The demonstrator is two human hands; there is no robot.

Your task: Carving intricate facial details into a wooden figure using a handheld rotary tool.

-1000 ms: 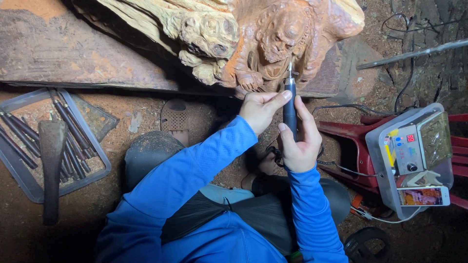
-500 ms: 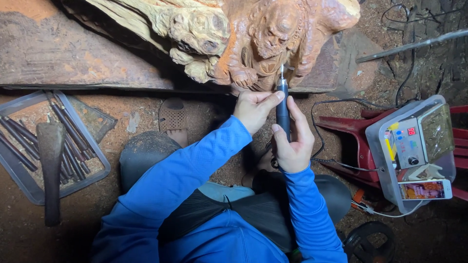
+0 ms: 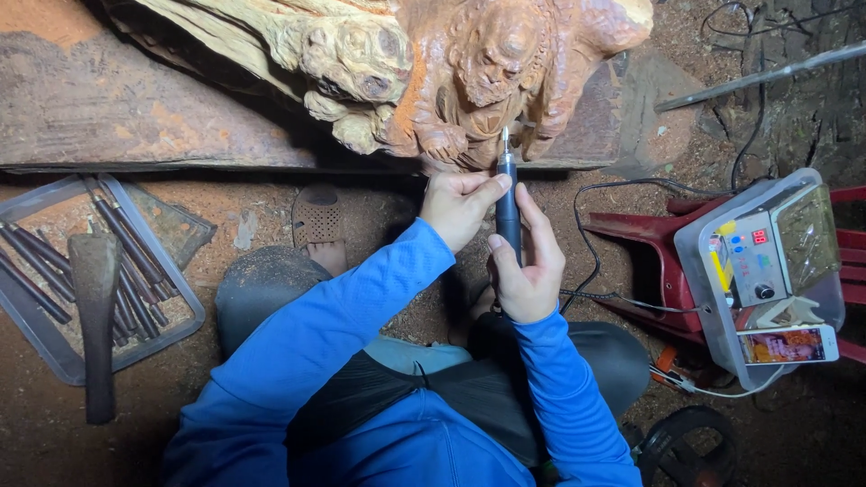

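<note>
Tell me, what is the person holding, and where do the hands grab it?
A slim dark rotary carving tool. The right hand wraps its lower body; the left hand pinches its upper barrel, just below the tip.

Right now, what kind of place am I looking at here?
Most likely a woodcarver's workshop with a dirt floor. A large carved wooden figure is being worked with a slim power carving tool, and a tray of chisels lies nearby.

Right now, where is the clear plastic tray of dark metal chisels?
In the head view the clear plastic tray of dark metal chisels lies on the dirt floor at far left, beside the person's left sleeve, with a wooden mallet lying across it.
</note>
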